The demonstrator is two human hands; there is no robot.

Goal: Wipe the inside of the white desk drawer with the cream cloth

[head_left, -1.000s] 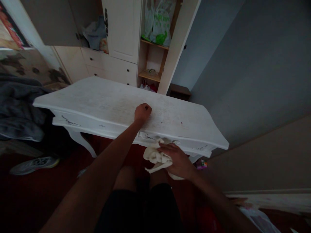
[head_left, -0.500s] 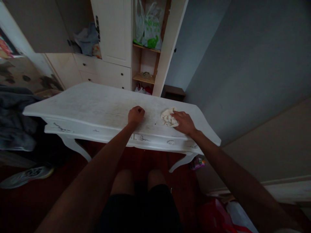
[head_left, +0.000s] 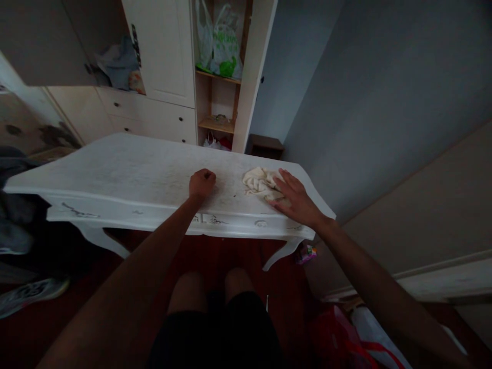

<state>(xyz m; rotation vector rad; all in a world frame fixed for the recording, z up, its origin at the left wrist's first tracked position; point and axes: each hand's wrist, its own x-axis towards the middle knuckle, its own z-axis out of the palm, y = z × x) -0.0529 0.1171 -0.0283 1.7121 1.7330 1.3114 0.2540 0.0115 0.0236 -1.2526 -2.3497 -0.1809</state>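
Observation:
A crumpled cream cloth (head_left: 258,180) lies on the right half of a white table (head_left: 126,159) with carved drawer fronts. My right hand (head_left: 294,200) is over the cloth's right edge, fingers stretched out and spread; part of the cloth is hidden under it. To the left, my left hand (head_left: 202,183) is closed in a fist and rests on the tabletop near its front edge. Nothing shows in that fist. Greyish smudges mark the surface around it, and a small dark speck (head_left: 234,196) lies between the two hands.
Behind the table stands a cream wardrobe (head_left: 163,51) with an open door and plastic bags (head_left: 225,48) on a shelf. A grey wall (head_left: 384,102) bounds the right side. A red bag (head_left: 330,333) is on the floor at lower right, a shoe (head_left: 33,297) at lower left.
My right hand has opened flatter, its fingers more spread, and the cloth looks looser and wider. My left fist stays on the table. The whole view has shifted slightly.

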